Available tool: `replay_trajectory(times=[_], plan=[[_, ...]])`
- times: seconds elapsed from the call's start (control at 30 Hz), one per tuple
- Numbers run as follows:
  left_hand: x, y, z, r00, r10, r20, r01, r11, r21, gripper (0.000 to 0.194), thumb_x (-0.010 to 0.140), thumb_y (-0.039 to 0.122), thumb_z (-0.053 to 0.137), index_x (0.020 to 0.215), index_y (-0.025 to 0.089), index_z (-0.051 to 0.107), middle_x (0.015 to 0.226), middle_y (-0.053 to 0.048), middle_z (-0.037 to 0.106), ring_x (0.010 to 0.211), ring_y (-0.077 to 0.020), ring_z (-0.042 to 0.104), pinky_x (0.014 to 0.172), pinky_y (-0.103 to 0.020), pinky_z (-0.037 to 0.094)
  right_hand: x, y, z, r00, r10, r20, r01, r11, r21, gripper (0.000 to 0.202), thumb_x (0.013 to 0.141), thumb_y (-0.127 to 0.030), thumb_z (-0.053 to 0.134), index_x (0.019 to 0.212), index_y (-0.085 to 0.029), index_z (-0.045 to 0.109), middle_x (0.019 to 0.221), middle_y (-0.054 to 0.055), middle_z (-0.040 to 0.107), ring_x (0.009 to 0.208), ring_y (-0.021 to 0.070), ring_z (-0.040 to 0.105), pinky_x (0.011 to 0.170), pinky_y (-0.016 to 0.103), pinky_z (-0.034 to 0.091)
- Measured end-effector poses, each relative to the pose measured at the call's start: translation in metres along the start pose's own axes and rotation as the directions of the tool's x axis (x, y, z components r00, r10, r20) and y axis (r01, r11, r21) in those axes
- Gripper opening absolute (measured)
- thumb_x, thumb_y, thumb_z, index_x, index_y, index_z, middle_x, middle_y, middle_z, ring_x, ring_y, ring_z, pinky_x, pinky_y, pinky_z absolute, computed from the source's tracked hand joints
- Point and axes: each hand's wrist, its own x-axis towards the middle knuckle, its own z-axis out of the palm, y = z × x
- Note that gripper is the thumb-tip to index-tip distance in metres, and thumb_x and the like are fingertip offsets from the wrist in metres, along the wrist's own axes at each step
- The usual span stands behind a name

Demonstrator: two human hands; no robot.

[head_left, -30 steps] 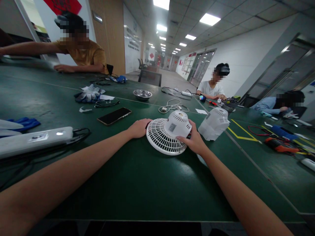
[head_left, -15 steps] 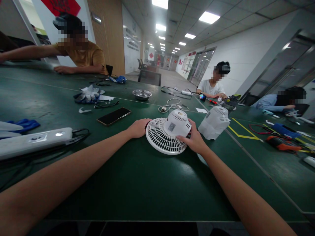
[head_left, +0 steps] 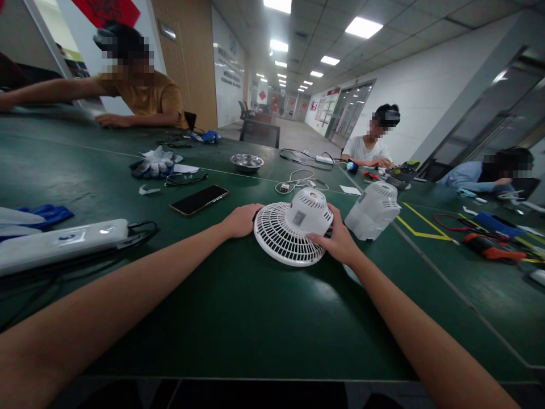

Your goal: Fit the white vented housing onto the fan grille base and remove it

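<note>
A white fan head is on the green table, its slotted grille low and its motor housing, with a printed label, on top. My left hand is closed at the grille's left rim; its fingertips are hidden, and a small dark patch shows beside them. Around the housing's right side wraps my right hand, thumb in front and the other fingers mostly out of sight behind. Just right of that hand stands a separate white plastic part with vent slots, probably the fan's base.
A phone, a steel bowl and a coiled white cable lie beyond my hands. Gloves and a long white device are leftward. An orange-black tool lies right. Several people sit around the table.
Both hands keep their hold on the fan head, which stays in place. The whole view has shifted very slightly.
</note>
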Motion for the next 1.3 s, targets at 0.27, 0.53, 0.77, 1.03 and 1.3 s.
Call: replay_trajectory(times=[0.27,0.53,0.77,1.03,1.3], plan=[[-0.0009,0.0007,0.0006,1.000,-0.002,-0.008,0.002,1.000,0.005,0.050,0.095,0.046,0.054,0.138,0.021,0.057,0.138,-0.010,0.066,0.123,-0.0289,0.063,0.105,-0.042,0.046,-0.0016,-0.0035,-0.0006,1.000,0.011,-0.003,-0.011,1.000,-0.016,0.100,0.077,-0.055,0.079,0.156,-0.027,0.024,0.146,0.016,0.055,0.125,0.0387,0.060,0.103,0.059,0.051],[-0.0018,0.0029,-0.0011,1.000,-0.008,0.003,0.008,1.000,0.011,0.051,0.094,0.046,0.054,0.139,0.021,0.056,0.137,-0.010,0.066,0.122,-0.0285,0.063,0.105,-0.042,0.046,-0.0016,-0.0034,0.0000,1.000,-0.006,-0.004,0.005,1.000,-0.025,0.098,0.078,-0.054,0.079,0.154,-0.028,0.025,0.144,0.016,0.057,0.124,0.0380,0.061,0.102,0.059,0.052],[-0.0014,0.0028,-0.0014,1.000,-0.003,0.001,0.003,1.000,0.019,0.052,0.095,0.048,0.053,0.137,0.020,0.057,0.137,-0.011,0.067,0.122,-0.0286,0.064,0.105,-0.042,0.046,-0.0010,0.0003,0.0013,1.000,0.015,0.002,-0.015,1.000,-0.012,0.101,0.076,-0.056,0.080,0.155,-0.028,0.023,0.146,0.015,0.056,0.126,0.0390,0.060,0.104,0.060,0.050],[-0.0001,0.0029,-0.0014,1.000,-0.002,0.009,0.002,1.000,0.009,0.049,0.095,0.047,0.052,0.138,0.023,0.057,0.138,-0.008,0.067,0.123,-0.0274,0.064,0.105,-0.041,0.047,-0.0006,-0.0043,-0.0012,1.000,0.023,0.015,-0.023,1.000,0.004,0.099,0.077,-0.055,0.078,0.155,-0.028,0.023,0.146,0.016,0.055,0.127,0.0381,0.059,0.104,0.058,0.050],[0.0008,0.0014,-0.0014,1.000,-0.013,0.014,0.013,1.000,-0.012,0.050,0.094,0.047,0.054,0.138,0.023,0.057,0.136,-0.009,0.067,0.123,-0.0290,0.063,0.106,-0.043,0.046,0.0004,-0.0029,0.0002,1.000,0.012,-0.006,-0.012,1.000,-0.009,0.098,0.077,-0.055,0.079,0.154,-0.028,0.025,0.144,0.016,0.056,0.125,0.0383,0.060,0.102,0.059,0.051]])
